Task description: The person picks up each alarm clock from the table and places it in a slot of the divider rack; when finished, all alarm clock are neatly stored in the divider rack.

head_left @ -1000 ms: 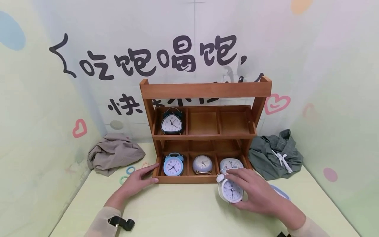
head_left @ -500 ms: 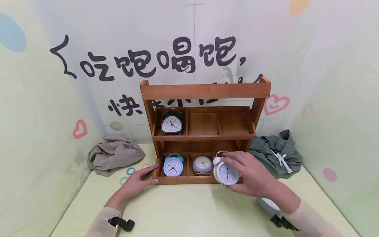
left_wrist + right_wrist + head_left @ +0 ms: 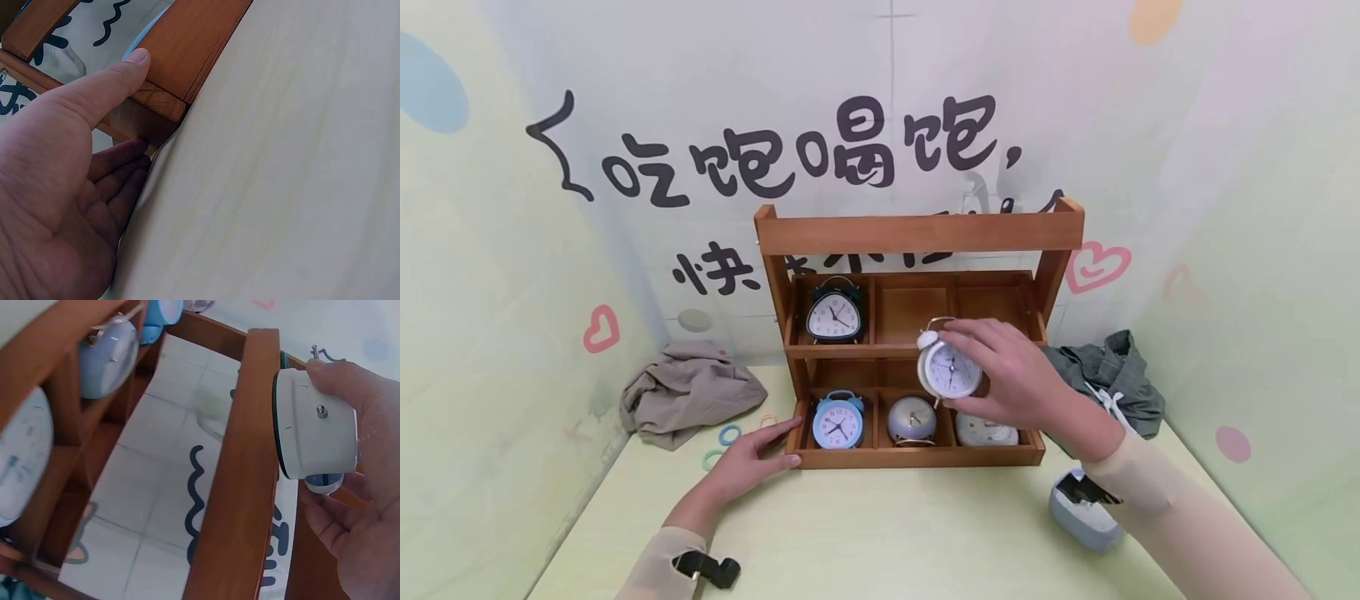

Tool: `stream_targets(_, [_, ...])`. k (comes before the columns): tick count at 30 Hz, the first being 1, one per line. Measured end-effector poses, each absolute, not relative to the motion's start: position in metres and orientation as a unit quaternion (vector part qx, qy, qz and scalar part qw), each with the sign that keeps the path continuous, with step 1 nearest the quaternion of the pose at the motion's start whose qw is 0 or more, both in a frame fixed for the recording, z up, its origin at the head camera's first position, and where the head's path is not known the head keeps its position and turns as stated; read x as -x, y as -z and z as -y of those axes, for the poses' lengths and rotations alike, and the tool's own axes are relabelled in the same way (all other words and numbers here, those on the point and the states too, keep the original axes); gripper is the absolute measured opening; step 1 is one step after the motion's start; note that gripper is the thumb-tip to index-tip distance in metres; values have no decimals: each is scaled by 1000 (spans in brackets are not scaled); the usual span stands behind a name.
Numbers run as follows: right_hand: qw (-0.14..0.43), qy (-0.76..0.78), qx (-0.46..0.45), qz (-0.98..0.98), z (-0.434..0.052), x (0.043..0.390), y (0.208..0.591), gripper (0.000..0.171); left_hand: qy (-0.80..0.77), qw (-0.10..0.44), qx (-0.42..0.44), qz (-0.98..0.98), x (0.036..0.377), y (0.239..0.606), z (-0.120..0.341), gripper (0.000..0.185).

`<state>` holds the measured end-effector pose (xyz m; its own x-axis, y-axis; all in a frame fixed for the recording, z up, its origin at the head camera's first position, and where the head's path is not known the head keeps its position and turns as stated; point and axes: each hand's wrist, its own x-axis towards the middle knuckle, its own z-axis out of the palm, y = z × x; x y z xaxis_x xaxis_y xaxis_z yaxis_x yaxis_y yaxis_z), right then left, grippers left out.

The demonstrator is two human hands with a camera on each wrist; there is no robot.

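A white twin-bell alarm clock (image 3: 952, 370) is held in my right hand (image 3: 1017, 377), raised in front of the gap between the two tiers of a wooden shelf (image 3: 925, 235). In the right wrist view its white casing (image 3: 315, 431) sits between thumb and fingers, tilted, near a shelf board. My left hand (image 3: 747, 463) grips the shelf's lower front-left corner; the left wrist view has the thumb on the front board and fingers at the side. A black alarm clock (image 3: 834, 313) stands upper left. Below are a blue alarm clock (image 3: 838, 422), a round lilac clock (image 3: 912, 417) and a pale oval clock (image 3: 987, 431).
A grey-blue rounded object (image 3: 1082, 521) lies on the table under my right forearm. Brown cloth (image 3: 688, 392) is heaped left of the shelf, dark green cloth (image 3: 1105, 375) right of it. Small coloured rings, such as a blue ring (image 3: 730, 433), lie near my left hand.
My right hand has lifted the white alarm clock up and slightly left, from in front of the lower right compartment to between the tiers. My left hand has stayed on the corner.
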<state>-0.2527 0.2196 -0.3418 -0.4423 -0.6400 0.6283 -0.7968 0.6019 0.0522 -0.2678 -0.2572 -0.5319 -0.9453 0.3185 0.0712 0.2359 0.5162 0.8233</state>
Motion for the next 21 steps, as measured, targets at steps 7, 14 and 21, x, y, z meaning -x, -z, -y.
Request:
stream_targets(7, [310,-128,-422,842,-204,277,322,92,-470,41,-159,-867,267,531,258,69])
stream_targets(14, [316,-120,-400,852,-194,300,310,90,-466,40,-157,-870,266,530,257,69])
stream_targets(21, [305,-131,-371,867,-184,321,304,90,-461,43,-153,-873,266,529,257,70])
